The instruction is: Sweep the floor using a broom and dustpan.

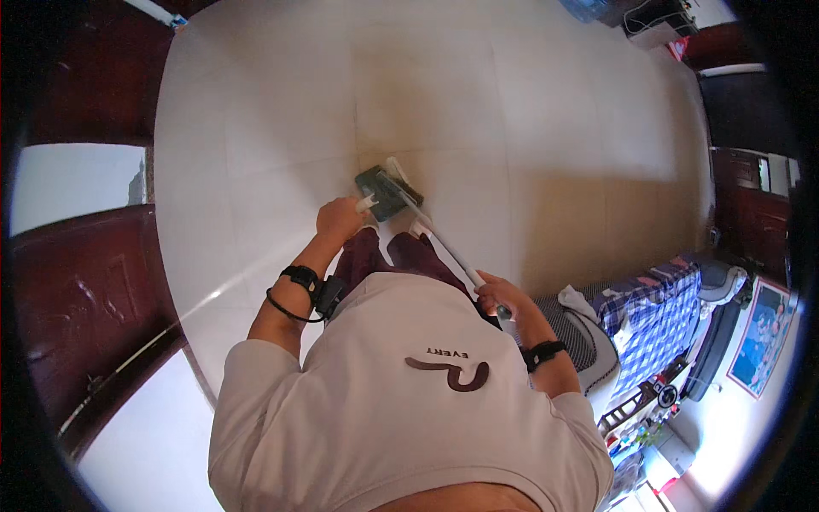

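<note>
My left hand is closed around the pale handle of a dark dustpan, which is held in front of my feet. The handle of a broom runs slantwise from the dustpan to my right hand, whose fingers wrap it near its grey end. Beside the dustpan's right edge are the broom's dark bristles and its pale head. Whether the bristles touch the floor or the pan, I cannot tell.
Pale floor tiles spread ahead of me. To the right stand a patterned sofa and a blue checked cloth. Dark red wooden doors line the left side. A blue water bottle and a dark appliance with cables are at top right.
</note>
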Demonstrator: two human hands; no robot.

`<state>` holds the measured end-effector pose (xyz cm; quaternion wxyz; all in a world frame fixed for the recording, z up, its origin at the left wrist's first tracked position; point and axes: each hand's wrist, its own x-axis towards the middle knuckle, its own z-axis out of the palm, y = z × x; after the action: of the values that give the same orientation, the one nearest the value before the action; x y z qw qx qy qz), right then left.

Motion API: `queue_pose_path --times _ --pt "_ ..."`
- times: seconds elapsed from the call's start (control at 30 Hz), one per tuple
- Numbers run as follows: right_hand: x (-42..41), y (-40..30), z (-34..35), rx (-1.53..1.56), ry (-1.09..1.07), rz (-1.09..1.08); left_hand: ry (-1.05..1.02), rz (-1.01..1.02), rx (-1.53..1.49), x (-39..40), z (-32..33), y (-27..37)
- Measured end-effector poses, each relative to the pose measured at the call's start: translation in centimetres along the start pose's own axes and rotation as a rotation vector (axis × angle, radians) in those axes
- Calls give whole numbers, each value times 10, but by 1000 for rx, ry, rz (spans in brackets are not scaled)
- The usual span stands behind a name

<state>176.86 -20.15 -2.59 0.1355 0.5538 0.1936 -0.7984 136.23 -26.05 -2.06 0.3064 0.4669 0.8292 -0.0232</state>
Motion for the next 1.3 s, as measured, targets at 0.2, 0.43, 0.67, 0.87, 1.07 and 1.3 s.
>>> queue_pose_path --times 0.2,0.43,0.67,0.87,1.07,1.3 --pt "-49 -75 -31 -108 68 -72 -60 -50 -35 -13 1 5" --pt "-6 -143 -54 -70 277 -216 43 -227 -117 -37 13 -10" --pt "85 -143 -54 -119 269 -222 42 -279 -150 -41 4 -20" --pt "43 -88 12 -12 15 -21 7 -259 -135 -35 0 -49" --pt "14 -88 48 -293 -77 50 -3 -250 -185 -29 -8 -79" --pt "8 -138 97 -314 100 -56 14 -286 -213 -35 -15 -129"
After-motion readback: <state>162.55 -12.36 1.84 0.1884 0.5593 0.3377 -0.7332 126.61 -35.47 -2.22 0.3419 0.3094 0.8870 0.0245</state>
